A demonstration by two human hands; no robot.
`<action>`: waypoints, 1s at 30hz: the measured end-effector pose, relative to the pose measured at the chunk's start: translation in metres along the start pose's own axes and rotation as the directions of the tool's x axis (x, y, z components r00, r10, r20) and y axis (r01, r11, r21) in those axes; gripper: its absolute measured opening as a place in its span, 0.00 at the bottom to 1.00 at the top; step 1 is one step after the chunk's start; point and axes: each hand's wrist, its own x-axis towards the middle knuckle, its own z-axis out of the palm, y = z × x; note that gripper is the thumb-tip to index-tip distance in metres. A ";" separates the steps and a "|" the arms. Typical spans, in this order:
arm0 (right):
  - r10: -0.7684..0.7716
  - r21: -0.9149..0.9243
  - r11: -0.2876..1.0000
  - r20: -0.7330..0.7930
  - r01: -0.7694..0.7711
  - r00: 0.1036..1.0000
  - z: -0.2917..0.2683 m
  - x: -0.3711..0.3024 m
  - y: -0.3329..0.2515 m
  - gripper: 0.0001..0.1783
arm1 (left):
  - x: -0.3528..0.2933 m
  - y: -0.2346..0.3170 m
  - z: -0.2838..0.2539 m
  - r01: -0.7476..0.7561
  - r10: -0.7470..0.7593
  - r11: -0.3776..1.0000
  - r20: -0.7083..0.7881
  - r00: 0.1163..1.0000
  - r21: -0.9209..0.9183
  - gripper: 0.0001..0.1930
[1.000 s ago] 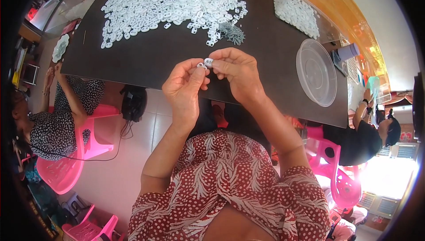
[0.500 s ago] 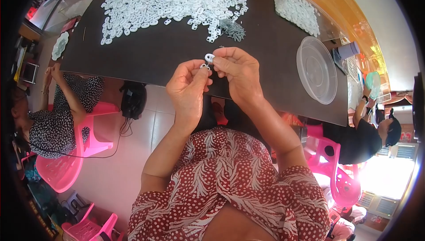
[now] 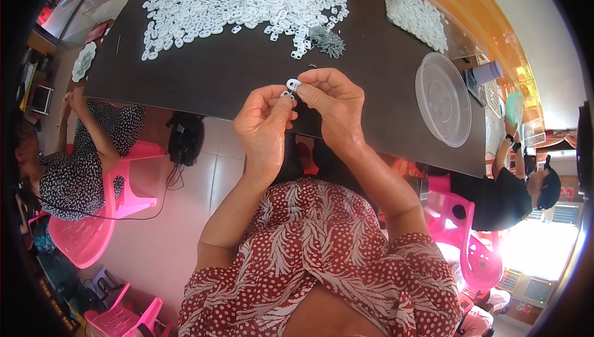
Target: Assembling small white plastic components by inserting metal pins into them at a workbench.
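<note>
Over the table's front edge my hands are close together, thumbs and forefingers pinched. My right hand (image 3: 335, 103) grips a small white oval plastic piece (image 3: 292, 84) with a hole in it. Just below, another small white piece (image 3: 287, 94) sits in the pinch of my left hand (image 3: 265, 116), mostly covered by the fingertips. Whether the two pieces touch, I cannot tell. Beyond them spreads a big heap of white oval rings (image 3: 241, 6). A small pile of grey pin-like parts (image 3: 328, 42) lies at its right edge.
On the dark table (image 3: 204, 80), a round clear plastic lid (image 3: 443, 99) lies to the right. Behind it a clear tray holds more white pieces (image 3: 416, 18). One person (image 3: 71, 179) sits at the left on a pink chair (image 3: 86, 238); another (image 3: 495, 195) is at the right.
My hands have barely moved, and both still hold their white pieces. At the right, the other person's arm has shifted slightly.
</note>
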 end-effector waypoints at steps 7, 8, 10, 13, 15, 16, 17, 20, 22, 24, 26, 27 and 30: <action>-0.032 -0.090 0.995 0.012 0.033 0.999 0.004 -0.005 -0.001 0.05 | -0.002 -0.003 0.001 -0.034 0.034 0.999 -0.012 0.999 -0.026 0.08; -0.032 -0.091 0.995 0.012 0.033 0.999 0.004 -0.006 0.000 0.05 | -0.002 -0.004 0.001 -0.069 0.069 0.997 -0.011 0.998 -0.016 0.08; -0.057 -0.143 0.988 0.011 0.058 0.998 0.005 -0.007 0.001 0.05 | -0.002 -0.006 0.000 -0.103 0.103 0.995 -0.009 0.995 -0.007 0.09; -0.060 -0.148 0.987 0.039 0.065 0.997 0.003 -0.006 0.001 0.05 | -0.002 -0.008 -0.003 -0.123 0.123 0.992 0.012 0.992 -0.015 0.11; -0.055 -0.164 0.985 0.049 0.063 0.997 0.002 -0.006 0.000 0.05 | -0.001 -0.008 -0.004 -0.109 0.109 0.994 0.037 0.993 -0.019 0.12; -0.051 -0.179 0.982 0.059 0.061 0.997 0.001 -0.006 0.000 0.05 | -0.001 -0.008 -0.005 -0.108 0.109 0.994 0.037 0.993 -0.019 0.12; -0.051 -0.179 0.982 0.058 0.061 0.997 0.000 -0.005 0.000 0.05 | -0.001 -0.009 -0.006 -0.100 0.101 0.995 0.054 0.993 -0.026 0.12; -0.050 -0.174 0.983 0.062 0.060 0.997 -0.001 -0.004 0.001 0.05 | -0.001 -0.008 -0.006 -0.088 0.089 0.996 0.077 0.993 -0.020 0.13; -0.050 -0.144 0.988 0.039 0.055 0.998 0.000 -0.004 -0.001 0.04 | 0.000 -0.008 -0.006 -0.085 0.085 0.996 0.081 0.993 -0.006 0.13; -0.051 -0.159 0.986 0.045 0.057 0.998 0.000 -0.004 -0.001 0.04 | 0.000 -0.007 -0.006 -0.096 0.096 0.995 0.081 0.992 -0.008 0.13; -0.051 -0.174 0.983 0.050 0.059 0.997 0.000 -0.004 -0.001 0.04 | 0.000 -0.007 -0.006 -0.091 0.091 0.996 0.077 0.993 -0.008 0.13; -0.051 -0.181 0.982 0.055 0.060 0.997 0.000 -0.004 0.000 0.04 | -0.001 -0.007 -0.006 -0.086 0.086 0.996 0.072 0.994 -0.007 0.13; -0.054 -0.195 0.978 0.071 0.067 0.996 0.001 -0.004 -0.001 0.03 | -0.001 -0.007 -0.007 -0.043 0.043 0.999 0.096 0.994 -0.010 0.13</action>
